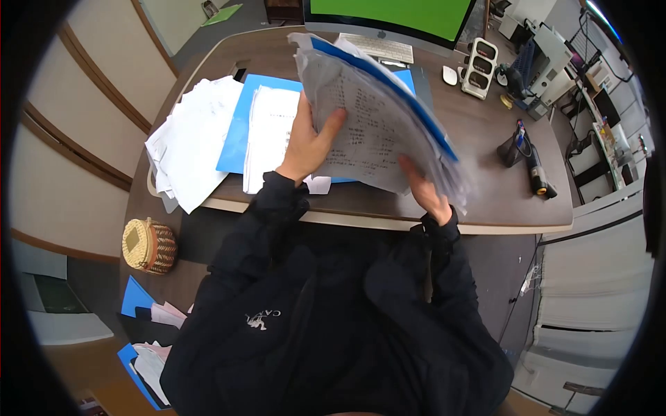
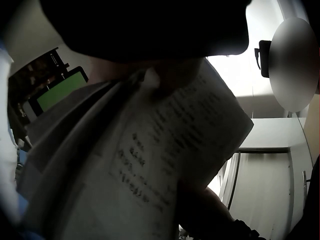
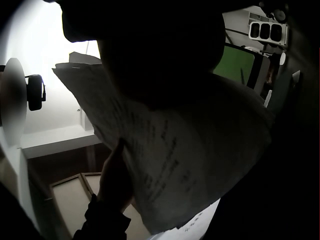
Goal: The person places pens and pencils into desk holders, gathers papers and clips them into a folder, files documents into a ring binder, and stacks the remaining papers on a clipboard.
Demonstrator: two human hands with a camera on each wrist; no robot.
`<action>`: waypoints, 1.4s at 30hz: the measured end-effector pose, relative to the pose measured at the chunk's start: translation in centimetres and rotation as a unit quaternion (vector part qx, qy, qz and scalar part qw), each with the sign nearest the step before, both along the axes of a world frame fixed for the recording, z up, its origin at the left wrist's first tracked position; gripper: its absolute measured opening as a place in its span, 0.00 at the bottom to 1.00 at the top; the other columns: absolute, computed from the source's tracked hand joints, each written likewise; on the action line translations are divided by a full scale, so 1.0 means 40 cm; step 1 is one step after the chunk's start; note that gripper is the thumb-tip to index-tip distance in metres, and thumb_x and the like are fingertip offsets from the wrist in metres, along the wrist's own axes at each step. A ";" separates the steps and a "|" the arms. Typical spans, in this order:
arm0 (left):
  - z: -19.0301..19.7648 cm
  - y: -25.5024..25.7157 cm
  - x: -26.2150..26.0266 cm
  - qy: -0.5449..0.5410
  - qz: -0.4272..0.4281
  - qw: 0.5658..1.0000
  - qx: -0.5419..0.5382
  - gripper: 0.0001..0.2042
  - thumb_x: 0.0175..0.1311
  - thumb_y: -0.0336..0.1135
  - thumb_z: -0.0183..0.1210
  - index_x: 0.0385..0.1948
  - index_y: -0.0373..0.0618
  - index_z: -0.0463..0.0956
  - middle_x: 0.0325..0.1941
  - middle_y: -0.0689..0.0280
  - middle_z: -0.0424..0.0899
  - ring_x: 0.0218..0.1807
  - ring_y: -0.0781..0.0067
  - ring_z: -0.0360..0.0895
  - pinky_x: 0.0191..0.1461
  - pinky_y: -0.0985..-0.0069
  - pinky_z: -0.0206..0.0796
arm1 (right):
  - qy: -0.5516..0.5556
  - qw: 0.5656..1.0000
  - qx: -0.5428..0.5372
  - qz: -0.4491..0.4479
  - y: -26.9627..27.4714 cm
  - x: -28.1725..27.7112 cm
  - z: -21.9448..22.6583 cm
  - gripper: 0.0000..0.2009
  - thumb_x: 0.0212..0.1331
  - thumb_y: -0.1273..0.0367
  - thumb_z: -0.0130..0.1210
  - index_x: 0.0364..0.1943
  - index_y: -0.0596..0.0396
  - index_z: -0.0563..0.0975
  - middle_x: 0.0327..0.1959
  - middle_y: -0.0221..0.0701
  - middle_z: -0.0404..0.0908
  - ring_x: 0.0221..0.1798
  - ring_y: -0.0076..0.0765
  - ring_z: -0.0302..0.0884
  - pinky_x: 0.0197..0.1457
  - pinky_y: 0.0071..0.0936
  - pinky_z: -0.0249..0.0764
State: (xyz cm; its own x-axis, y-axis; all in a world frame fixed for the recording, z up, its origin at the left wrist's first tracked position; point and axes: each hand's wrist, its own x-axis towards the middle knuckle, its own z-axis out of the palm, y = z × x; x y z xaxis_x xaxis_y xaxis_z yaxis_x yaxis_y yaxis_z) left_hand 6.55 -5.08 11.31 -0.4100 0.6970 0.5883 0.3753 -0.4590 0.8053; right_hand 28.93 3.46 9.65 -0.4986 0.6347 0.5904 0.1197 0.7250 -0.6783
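Observation:
Raised above the desk's front edge is a thick sheaf of papers point(image 1: 361, 132), its sheets bent and a blue folder point(image 1: 409, 104) along the far side. My left hand point(image 1: 309, 142) grips the sheaf's left edge, thumb across the written page, other fingers hidden behind. On the lower right edge, my right hand point(image 1: 424, 191) holds the sheaf with its thumb on the near page. Handwritten lines show on the sheet point(image 2: 150, 155) in the left wrist view. Beneath the sheaf, a white paper stack point(image 1: 267, 132) lies on another blue folder point(image 1: 234, 142).
Loose papers point(image 1: 198, 135) spread at the desk's left. At the back stand a monitor point(image 1: 395, 17) and keyboard point(image 1: 378, 48), with a mouse point(image 1: 449, 75) and white three-slot holder point(image 1: 479, 68). A pen cup point(image 1: 512, 149) stands right; a woven basket point(image 1: 149, 246) sits lower left.

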 end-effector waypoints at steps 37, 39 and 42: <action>0.010 0.085 -0.025 0.065 0.129 0.980 0.137 0.23 0.74 0.37 0.39 0.68 0.41 0.50 0.60 0.52 0.69 0.60 0.59 0.68 0.65 0.69 0.56 | 0.117 0.983 -0.138 0.013 0.092 -0.099 0.000 0.11 0.56 0.73 0.62 0.41 0.65 0.78 0.35 0.33 0.84 0.38 0.25 0.78 0.44 0.25 0.73; 0.035 0.078 -0.022 0.055 0.119 0.977 0.170 0.24 0.74 0.37 0.41 0.68 0.42 0.48 0.58 0.55 0.69 0.58 0.64 0.67 0.64 0.70 0.56 | 0.113 0.983 -0.146 0.014 0.091 -0.095 0.003 0.13 0.55 0.73 0.62 0.43 0.64 0.77 0.37 0.33 0.84 0.39 0.25 0.78 0.45 0.24 0.73; 0.081 0.068 -0.050 0.096 0.115 0.968 0.201 0.27 0.74 0.37 0.43 0.70 0.44 0.43 0.55 0.58 0.69 0.55 0.69 0.67 0.60 0.73 0.58 | 0.125 0.981 -0.146 0.029 0.093 -0.094 0.023 0.17 0.53 0.73 0.64 0.47 0.62 0.75 0.40 0.32 0.82 0.41 0.27 0.77 0.46 0.24 0.73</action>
